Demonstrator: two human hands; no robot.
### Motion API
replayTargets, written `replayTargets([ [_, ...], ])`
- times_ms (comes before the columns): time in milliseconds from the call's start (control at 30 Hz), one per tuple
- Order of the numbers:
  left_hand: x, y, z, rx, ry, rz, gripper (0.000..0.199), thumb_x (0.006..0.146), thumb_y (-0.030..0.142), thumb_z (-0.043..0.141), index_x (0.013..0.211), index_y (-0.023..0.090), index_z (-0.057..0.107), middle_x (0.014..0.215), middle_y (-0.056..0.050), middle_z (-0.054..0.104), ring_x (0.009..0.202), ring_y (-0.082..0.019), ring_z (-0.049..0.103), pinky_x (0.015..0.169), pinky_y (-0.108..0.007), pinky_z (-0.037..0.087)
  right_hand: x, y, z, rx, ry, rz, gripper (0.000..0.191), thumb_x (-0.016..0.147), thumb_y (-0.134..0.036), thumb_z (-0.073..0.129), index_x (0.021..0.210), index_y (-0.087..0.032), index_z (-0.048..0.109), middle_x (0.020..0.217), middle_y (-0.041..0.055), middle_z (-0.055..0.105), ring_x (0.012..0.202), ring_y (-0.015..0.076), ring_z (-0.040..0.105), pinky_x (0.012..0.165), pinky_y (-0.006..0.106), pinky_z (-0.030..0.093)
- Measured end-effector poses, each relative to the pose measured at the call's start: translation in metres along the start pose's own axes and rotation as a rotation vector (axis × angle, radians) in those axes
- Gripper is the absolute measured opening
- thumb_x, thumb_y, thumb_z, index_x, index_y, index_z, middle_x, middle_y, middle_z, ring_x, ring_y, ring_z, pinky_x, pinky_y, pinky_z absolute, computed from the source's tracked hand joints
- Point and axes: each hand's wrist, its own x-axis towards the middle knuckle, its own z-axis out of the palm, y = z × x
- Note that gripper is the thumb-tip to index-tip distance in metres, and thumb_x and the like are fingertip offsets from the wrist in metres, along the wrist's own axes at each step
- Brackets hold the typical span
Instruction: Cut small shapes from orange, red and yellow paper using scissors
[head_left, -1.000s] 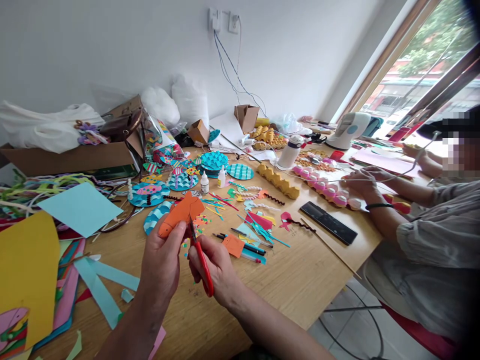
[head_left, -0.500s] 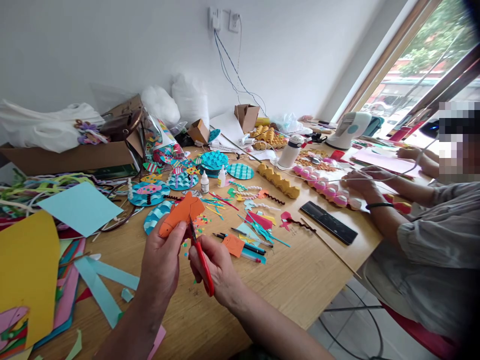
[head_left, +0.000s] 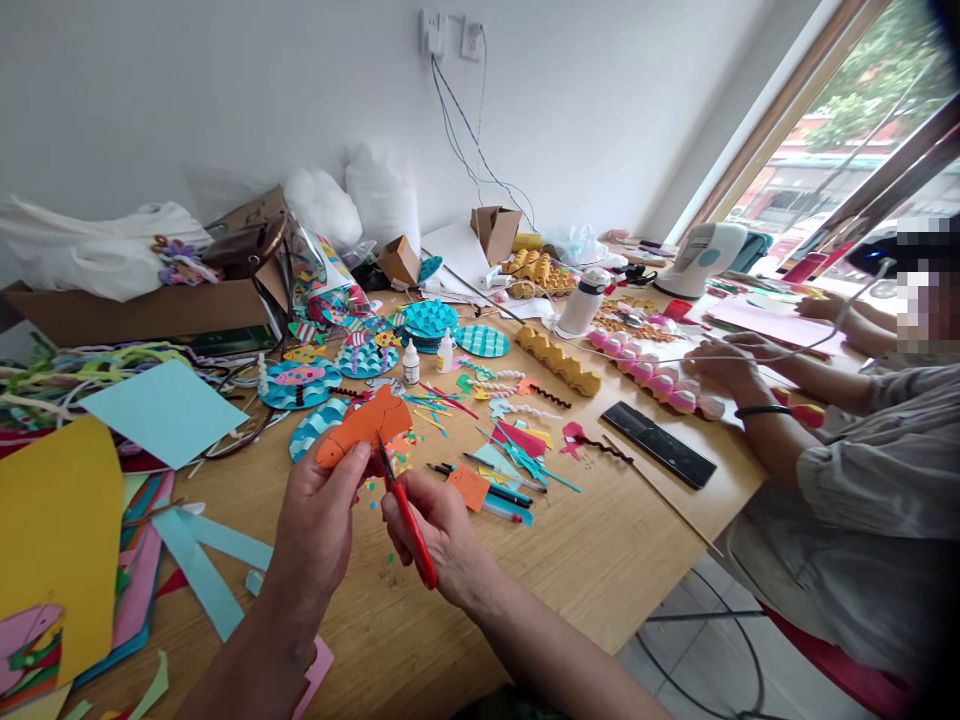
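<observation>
Between the thumb and fingers of my left hand is a piece of orange paper with a fish outline drawn on it. My right hand is closed round the red handles of a pair of scissors, whose blades point up and meet the lower edge of the paper. Both hands are above the wooden table. Below and right of the paper lie a small orange paper square, some pens and cut paper strips.
Blue discs with paper fish, glue bottles and a yellow egg-carton strip stand beyond my hands. Coloured paper is stacked at the left. A black phone and a thin stick lie right, near another person's hands.
The scissors and my right hand have shifted slightly right and the orange paper has tilted a little. The view has moved slightly; the other person's hands stay in about the same place.
</observation>
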Motion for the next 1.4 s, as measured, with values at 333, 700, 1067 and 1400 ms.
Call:
replayTargets([
  [333, 0.000, 0.001, -0.002, 0.051, 0.018, -0.011, 0.015, 0.070, 0.029, 0.069, 0.081, 0.018, 0.073, 0.078, -0.001, 0.074, 0.073, -0.018, 0.066, 0.068, -0.028, 0.052, -0.001, -0.004, -0.003, 0.003, -0.057, 0.019, 0.038, 0.079, -0.047, 0.055, 0.058, -0.020, 0.039, 0.049, -0.0070, 0.037, 0.043, 0.0055, 0.033, 0.040, 0.019, 0.025],
  [700, 0.003, 0.002, -0.008, 0.104, -0.020, 0.011, 0.014, 0.070, 0.033, 0.070, 0.077, 0.021, 0.072, 0.074, 0.000, 0.071, 0.068, -0.016, 0.061, 0.065, -0.027, 0.051, -0.001, -0.007, -0.016, -0.202, -0.095, 0.036, 0.035, 0.083, -0.042, 0.056, 0.060, -0.019, 0.040, 0.051, -0.0065, 0.034, 0.046, 0.0066, 0.030, 0.043, 0.020, 0.021],
  [1067, 0.005, 0.000, -0.014, 0.148, -0.071, 0.061, 0.011, 0.076, 0.030, 0.066, 0.079, 0.021, 0.069, 0.074, 0.001, 0.065, 0.065, -0.014, 0.056, 0.062, -0.025, 0.048, -0.002, -0.004, -0.018, -0.152, -0.149, 0.086, 0.034, 0.082, -0.043, 0.057, 0.063, -0.019, 0.043, 0.051, -0.0063, 0.041, 0.043, 0.0061, 0.037, 0.040, 0.018, 0.027],
  [1400, 0.007, 0.009, -0.014, 0.150, -0.071, 0.030, 0.006, 0.072, 0.025, 0.065, 0.070, 0.020, 0.066, 0.061, 0.003, 0.061, 0.057, -0.012, 0.053, 0.056, -0.022, 0.046, -0.006, -0.007, -0.019, -0.242, -0.152, 0.049, 0.039, 0.083, -0.048, 0.056, 0.061, -0.019, 0.042, 0.050, -0.0052, 0.040, 0.045, 0.0071, 0.035, 0.041, 0.019, 0.026],
])
